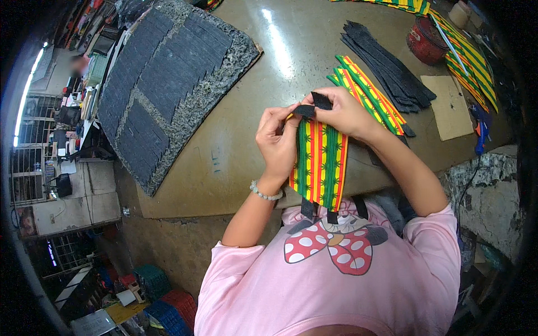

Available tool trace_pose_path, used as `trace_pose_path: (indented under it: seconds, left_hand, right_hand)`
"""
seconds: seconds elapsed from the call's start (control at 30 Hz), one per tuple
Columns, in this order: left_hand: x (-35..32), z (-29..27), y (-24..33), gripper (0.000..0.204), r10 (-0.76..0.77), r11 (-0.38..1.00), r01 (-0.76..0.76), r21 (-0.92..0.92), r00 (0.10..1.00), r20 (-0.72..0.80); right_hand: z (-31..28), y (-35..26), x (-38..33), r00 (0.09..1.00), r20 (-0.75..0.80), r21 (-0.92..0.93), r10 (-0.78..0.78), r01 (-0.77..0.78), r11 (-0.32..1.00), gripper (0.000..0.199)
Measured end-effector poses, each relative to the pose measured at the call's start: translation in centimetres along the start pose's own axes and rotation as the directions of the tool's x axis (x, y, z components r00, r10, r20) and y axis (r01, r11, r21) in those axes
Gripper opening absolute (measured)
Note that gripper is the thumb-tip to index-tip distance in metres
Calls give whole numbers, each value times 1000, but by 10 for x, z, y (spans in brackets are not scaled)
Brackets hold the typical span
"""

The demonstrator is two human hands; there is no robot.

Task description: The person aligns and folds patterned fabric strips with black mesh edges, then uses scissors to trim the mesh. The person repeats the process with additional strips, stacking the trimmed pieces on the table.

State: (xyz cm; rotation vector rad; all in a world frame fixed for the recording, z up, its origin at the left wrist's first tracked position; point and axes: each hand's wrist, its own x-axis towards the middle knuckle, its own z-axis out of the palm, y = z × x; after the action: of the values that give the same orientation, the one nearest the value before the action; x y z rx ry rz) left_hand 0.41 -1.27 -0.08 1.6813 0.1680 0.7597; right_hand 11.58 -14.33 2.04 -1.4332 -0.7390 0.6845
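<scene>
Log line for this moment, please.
left hand: pinching black strap | right hand: holding striped fabric piece top | over table

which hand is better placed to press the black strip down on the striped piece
Right, probably. The right hand already pinches the black strip at the top edge of the striped piece, so its fingers lie on it. The left hand grips the piece's left edge, steadying it.

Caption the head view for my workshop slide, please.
Both hands, left hand and right hand, pinch a black strap onto a striped fabric piece above the workbench.
</scene>
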Motion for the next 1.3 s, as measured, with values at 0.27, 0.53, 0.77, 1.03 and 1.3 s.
trace_pose_path:
  seconds: [0.27, 0.53, 0.77, 1.03, 1.3]
  left_hand:
    - [11, -3, -1, 17, -381, 789, 427, -441, 904, 193]
    - [8, -5, -1, 15, -358, 809, 404, -426, 915, 188]
    - [3, -2, -4, 7, -89, 974, 94, -204, 995, 38]
    - [-2, 3, -3, 15, 158, 987, -158, 19, 987, -4]
    - [2, 1, -3, 14, 46, 997, -44, -56, 998, 37]
  right_hand:
    - [9, -6, -5, 953, -167, -403, -253, 168, 900, 27]
    - [7, -13, -7, 961, -127, -370, -246, 184, 910, 25]
    - [6, 0, -3, 998, -48, 26, -43, 45, 999, 12]
    - [-2, 6, -9, 997, 55, 218, 55, -66, 974, 15]
    - [-2, -1, -12, 999, 44, 181, 22, -29, 983, 20]
